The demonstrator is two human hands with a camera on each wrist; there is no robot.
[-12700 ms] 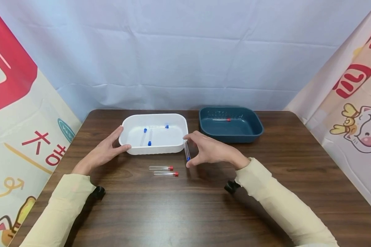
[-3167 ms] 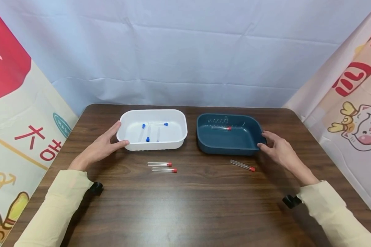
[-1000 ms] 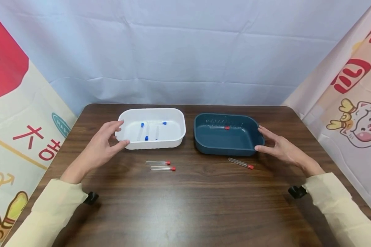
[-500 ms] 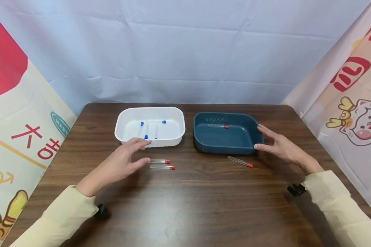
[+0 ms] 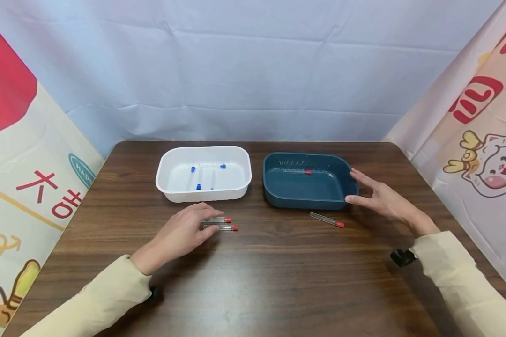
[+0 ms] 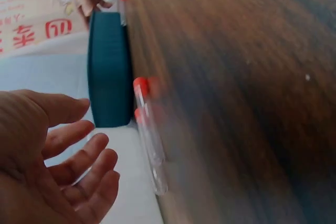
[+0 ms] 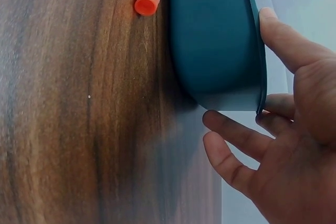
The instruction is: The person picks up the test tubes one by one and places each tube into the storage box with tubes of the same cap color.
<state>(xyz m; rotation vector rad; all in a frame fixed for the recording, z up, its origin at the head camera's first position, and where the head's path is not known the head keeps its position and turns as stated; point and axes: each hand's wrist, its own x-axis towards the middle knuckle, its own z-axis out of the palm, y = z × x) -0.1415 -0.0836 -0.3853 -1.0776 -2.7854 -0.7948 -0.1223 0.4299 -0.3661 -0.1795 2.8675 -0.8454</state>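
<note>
My left hand (image 5: 181,234) hovers at two clear test tubes with red caps, the nearer tube (image 5: 234,228) and the farther tube (image 5: 226,220). In the left wrist view its loosely bent fingers (image 6: 79,166) stand apart from both tubes. My right hand (image 5: 383,201) touches the right end of a dark teal basin (image 5: 303,204), thumb and fingers spread along the rim. Another red-capped test tube (image 5: 326,220) lies before that basin, and one more red-capped tube (image 5: 297,172) lies inside. A white basin (image 5: 202,195) holds several blue-capped test tubes (image 5: 198,186).
The brown wooden table (image 5: 253,290) carries both basins side by side near its far edge, a small gap between them. A pale cloth (image 5: 244,70) hangs behind, and printed cloths flank the left and right sides.
My left hand has left the white basin's left end and moved right and nearer, over the two red-capped tubes. The right hand stays at the teal basin. Earlier, it held a blue-capped tube.
</note>
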